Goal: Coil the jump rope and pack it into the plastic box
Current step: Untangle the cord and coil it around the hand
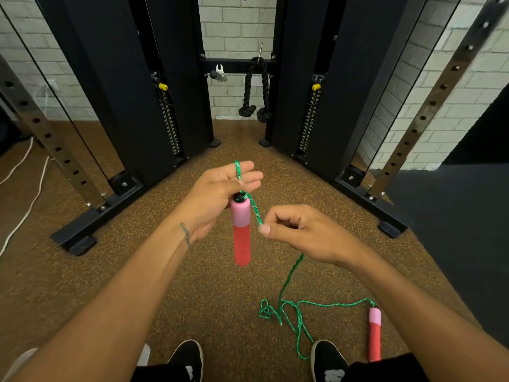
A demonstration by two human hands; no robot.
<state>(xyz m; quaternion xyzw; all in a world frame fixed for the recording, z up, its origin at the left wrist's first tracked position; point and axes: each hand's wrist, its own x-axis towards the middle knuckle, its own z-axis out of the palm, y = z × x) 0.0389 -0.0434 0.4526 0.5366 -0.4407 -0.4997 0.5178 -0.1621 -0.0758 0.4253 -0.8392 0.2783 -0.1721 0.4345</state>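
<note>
Bare forearms, no sleeves; small dark tattoo [185,233] just behind left hand [217,194]. Black shorts [162,373] above tattoo-side black skate shoe [187,357] with white marking.

No readable text anywhere. Weight stack scales [170,125] carry markings, too small to read. Forearm tattoo [186,234] blurred, illegible. White marks on the shoes [329,366] can't be made out as a brand.

Even indoor light, wide-angle edge distortion
</note>
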